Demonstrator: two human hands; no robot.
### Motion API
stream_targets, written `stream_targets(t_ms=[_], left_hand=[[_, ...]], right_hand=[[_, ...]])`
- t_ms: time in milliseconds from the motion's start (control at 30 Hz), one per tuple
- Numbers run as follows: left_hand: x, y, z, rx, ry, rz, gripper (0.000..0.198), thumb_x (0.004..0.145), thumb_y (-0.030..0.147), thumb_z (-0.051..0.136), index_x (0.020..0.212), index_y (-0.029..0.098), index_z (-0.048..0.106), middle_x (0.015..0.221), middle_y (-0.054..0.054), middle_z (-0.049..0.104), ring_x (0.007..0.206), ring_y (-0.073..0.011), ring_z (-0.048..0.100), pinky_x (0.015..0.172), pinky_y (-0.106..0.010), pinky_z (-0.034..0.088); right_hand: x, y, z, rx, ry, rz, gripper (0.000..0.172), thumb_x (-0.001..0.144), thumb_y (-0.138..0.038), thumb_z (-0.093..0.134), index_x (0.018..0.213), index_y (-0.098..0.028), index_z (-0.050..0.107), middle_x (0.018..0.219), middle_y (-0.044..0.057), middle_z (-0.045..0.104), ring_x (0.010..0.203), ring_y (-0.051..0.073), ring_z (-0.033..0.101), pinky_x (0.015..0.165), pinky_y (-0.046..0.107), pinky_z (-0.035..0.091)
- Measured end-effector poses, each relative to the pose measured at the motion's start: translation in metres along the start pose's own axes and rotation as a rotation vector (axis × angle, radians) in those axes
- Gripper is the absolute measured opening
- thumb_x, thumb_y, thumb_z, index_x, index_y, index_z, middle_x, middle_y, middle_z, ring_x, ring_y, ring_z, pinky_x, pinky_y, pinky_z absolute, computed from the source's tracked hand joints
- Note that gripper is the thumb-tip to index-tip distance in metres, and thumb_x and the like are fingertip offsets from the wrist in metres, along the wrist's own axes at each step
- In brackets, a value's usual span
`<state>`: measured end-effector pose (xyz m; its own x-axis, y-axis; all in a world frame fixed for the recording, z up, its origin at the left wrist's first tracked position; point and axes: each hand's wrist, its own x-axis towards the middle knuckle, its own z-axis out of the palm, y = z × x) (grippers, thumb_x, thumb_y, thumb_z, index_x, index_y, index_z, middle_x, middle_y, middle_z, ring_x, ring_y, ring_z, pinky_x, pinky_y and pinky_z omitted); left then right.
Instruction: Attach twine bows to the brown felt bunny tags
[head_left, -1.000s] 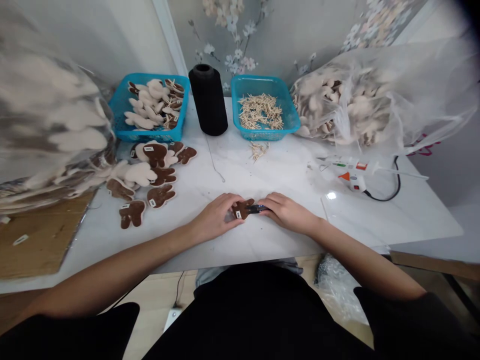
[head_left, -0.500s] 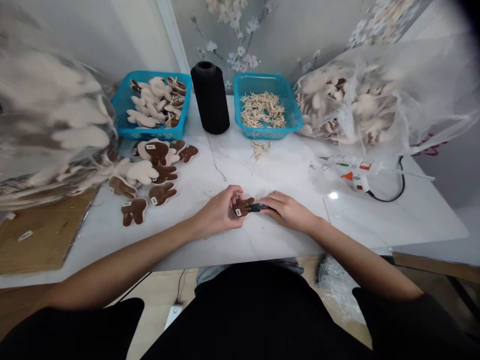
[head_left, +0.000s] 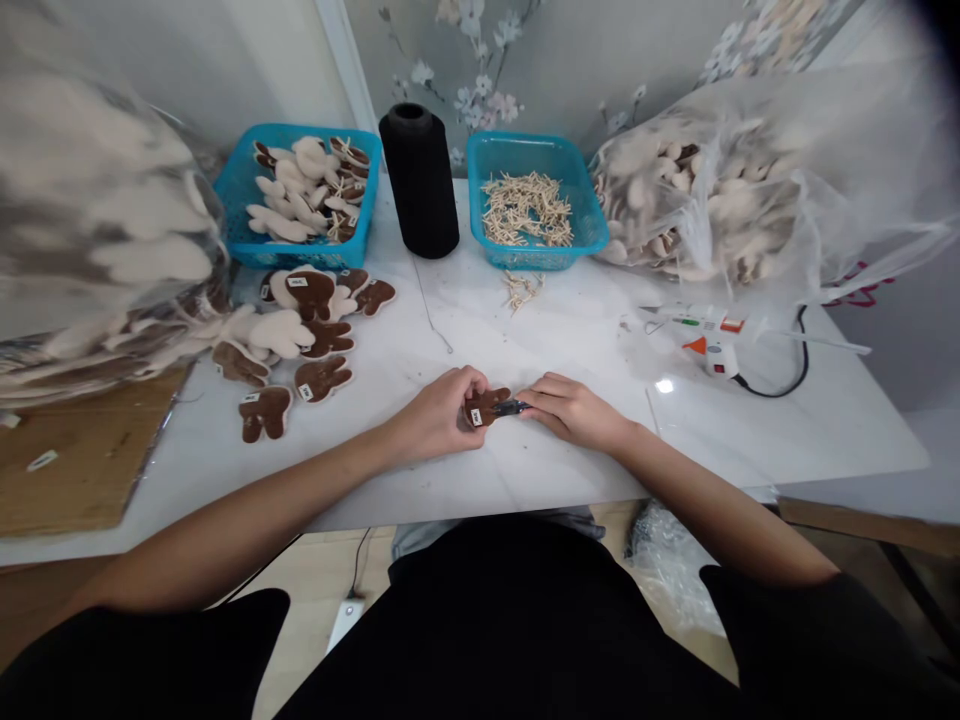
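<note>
My left hand (head_left: 442, 412) pinches a small brown plush bunny-head piece (head_left: 484, 407), with a white label on it, just above the table near its front edge. The two ears point right. In my right hand (head_left: 574, 408) is a small dark tool (head_left: 508, 407) that looks like thread snips, its tip against the plush between the ears. The fingers hide most of its handle. Left of my hands lie several like pieces, among them a brown labelled one (head_left: 266, 412) and another brown piece (head_left: 322, 378).
A blue basket (head_left: 360, 245) of plush pieces, a black thread cone (head_left: 420, 185) and a blue basket (head_left: 544, 258) of short pale cords stand at the back. Plastic bags of plush (head_left: 112, 230) flank both sides. A glue gun (head_left: 720, 358) with its cable lies right; a wire hook (head_left: 433, 315) lies mid-table.
My view has shifted slightly. Both hands keep hold of the plush piece and the tool, whose tip has turned a little between the ears.
</note>
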<state>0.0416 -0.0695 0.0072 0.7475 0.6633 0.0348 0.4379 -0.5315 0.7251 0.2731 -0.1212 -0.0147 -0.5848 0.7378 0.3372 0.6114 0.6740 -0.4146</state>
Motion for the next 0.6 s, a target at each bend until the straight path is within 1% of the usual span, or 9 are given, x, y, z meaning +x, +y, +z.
stream_targets(t_ms=[233, 300, 367, 467, 533, 600], left_hand=[[0.000, -0.001, 0.000, 0.022, -0.005, 0.019, 0.033, 0.066, 0.020, 0.061, 0.095, 0.019, 0.047, 0.094, -0.003, 0.056, 0.079, -0.0162, 0.050, 0.070, -0.030, 0.043], [0.000, -0.001, 0.000, 0.032, -0.001, 0.024, 0.035, 0.066, 0.021, 0.063, 0.098, 0.019, 0.049, 0.094, -0.003, 0.057, 0.080, -0.0166, 0.051, 0.071, -0.031, 0.045], [0.000, -0.002, 0.000, 0.050, 0.007, 0.053, 0.040, 0.068, 0.021, 0.063, 0.106, 0.019, 0.050, 0.097, -0.004, 0.058, 0.083, -0.0175, 0.053, 0.074, -0.032, 0.046], [-0.001, -0.004, 0.000, 0.120, 0.025, 0.169, 0.048, 0.075, 0.021, 0.061, 0.121, 0.021, 0.048, 0.110, -0.006, 0.057, 0.099, -0.0199, 0.052, 0.087, -0.036, 0.045], [-0.001, -0.006, 0.002, 0.194, 0.023, 0.268, 0.044, 0.082, 0.022, 0.056, 0.126, 0.023, 0.048, 0.120, -0.008, 0.053, 0.108, -0.0212, 0.049, 0.094, -0.038, 0.043], [0.000, -0.007, 0.004, 0.270, 0.007, 0.335, 0.037, 0.087, 0.024, 0.051, 0.125, 0.024, 0.052, 0.125, -0.009, 0.050, 0.112, -0.0222, 0.046, 0.096, -0.040, 0.042]], right_hand=[[0.000, -0.001, 0.001, -0.006, 0.016, -0.012, 0.025, 0.094, -0.027, 0.042, 0.107, -0.015, 0.060, 0.084, 0.008, 0.063, 0.077, 0.019, 0.056, 0.072, 0.035, 0.051], [-0.001, -0.001, 0.000, 0.013, 0.033, -0.002, 0.025, 0.094, -0.027, 0.042, 0.107, -0.016, 0.060, 0.086, 0.008, 0.063, 0.078, 0.019, 0.056, 0.072, 0.035, 0.052], [-0.003, 0.002, -0.002, 0.034, 0.083, 0.034, 0.026, 0.093, -0.029, 0.044, 0.109, -0.017, 0.060, 0.089, 0.008, 0.065, 0.081, 0.019, 0.058, 0.073, 0.035, 0.052], [-0.009, 0.010, -0.011, 0.000, 0.198, 0.163, 0.027, 0.092, -0.030, 0.045, 0.112, -0.018, 0.060, 0.094, 0.009, 0.066, 0.085, 0.019, 0.059, 0.076, 0.035, 0.052], [-0.017, 0.019, -0.018, -0.076, 0.256, 0.287, 0.027, 0.092, -0.031, 0.046, 0.110, -0.018, 0.062, 0.095, 0.009, 0.067, 0.087, 0.020, 0.060, 0.079, 0.036, 0.051], [-0.028, 0.029, -0.023, -0.169, 0.284, 0.394, 0.028, 0.091, -0.033, 0.047, 0.107, -0.017, 0.063, 0.093, 0.010, 0.067, 0.087, 0.022, 0.060, 0.080, 0.039, 0.051]])
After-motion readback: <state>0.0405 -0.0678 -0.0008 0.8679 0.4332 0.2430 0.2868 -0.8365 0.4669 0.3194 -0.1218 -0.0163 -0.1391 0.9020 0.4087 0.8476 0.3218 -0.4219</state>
